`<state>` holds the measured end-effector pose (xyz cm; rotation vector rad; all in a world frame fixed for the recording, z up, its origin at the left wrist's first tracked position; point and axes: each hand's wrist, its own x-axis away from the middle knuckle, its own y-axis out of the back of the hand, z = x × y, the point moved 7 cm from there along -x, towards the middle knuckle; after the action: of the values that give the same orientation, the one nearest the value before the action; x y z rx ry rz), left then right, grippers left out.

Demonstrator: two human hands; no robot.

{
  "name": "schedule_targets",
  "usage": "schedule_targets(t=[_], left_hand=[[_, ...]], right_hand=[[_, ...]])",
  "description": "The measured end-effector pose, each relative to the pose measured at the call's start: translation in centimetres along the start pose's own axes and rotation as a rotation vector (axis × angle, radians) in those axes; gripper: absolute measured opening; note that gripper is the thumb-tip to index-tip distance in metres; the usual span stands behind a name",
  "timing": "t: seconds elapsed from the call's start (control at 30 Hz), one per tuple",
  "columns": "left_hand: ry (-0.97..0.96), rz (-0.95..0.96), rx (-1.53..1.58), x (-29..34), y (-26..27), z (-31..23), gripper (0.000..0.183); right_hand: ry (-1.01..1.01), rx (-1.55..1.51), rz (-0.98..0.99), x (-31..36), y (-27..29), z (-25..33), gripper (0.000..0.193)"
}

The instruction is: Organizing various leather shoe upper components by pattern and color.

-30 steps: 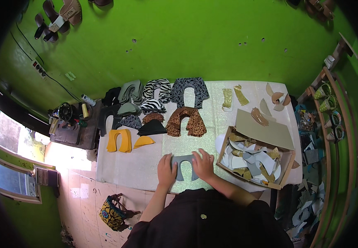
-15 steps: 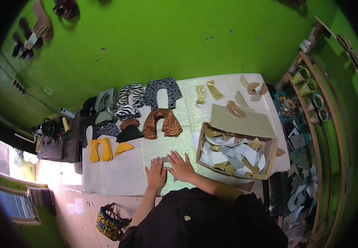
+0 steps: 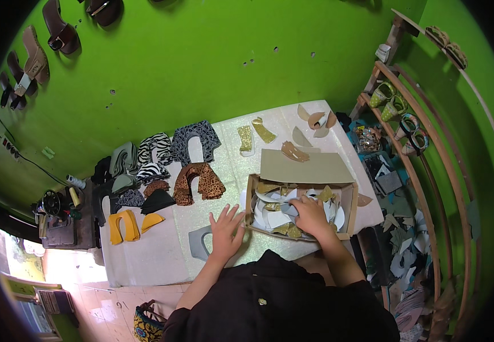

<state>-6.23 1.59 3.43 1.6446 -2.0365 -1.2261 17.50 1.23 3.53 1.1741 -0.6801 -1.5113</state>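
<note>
My left hand [image 3: 227, 232] rests flat with fingers spread on the table's near side. Beside it, partly covered by it, lies a grey arched cut piece [image 3: 199, 244]. My right hand [image 3: 312, 218] reaches into an open cardboard box [image 3: 351, 211] of white, grey and gold cut scraps. Its fingers are closed on a grey cut piece [image 3: 288, 209] there; part of that piece is hidden by the hand and other scraps.
The table [image 3: 150, 262] bears stacked arched pieces in leopard print [image 3: 184, 188], zebra print [image 3: 154, 145] and yellow [image 3: 122, 227]. Gold strips [image 3: 264, 130] lie behind the box. A sewing machine [image 3: 51, 202] stands left; a wooden rack [image 3: 418, 162] with sandals stands right.
My right hand has left the grey arched piece and gone right into the box. My left hand stays near that piece, now more uncovered. The view has shifted right.
</note>
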Motion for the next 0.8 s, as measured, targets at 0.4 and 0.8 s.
schedule_targets(t=[0.4, 0.8], left_hand=[[-0.041, -0.339, 0.087, -0.6, 8.8, -0.1, 0.021], [-0.056, 0.190, 0.401, 0.0, 11.8, -2.0, 0.065]], right_hand=[[0.250, -0.506, 0.134, -5.0, 9.9, 8.4, 0.015], [0.588, -0.923, 0.622, -4.2, 2.4, 21.3, 0.030]])
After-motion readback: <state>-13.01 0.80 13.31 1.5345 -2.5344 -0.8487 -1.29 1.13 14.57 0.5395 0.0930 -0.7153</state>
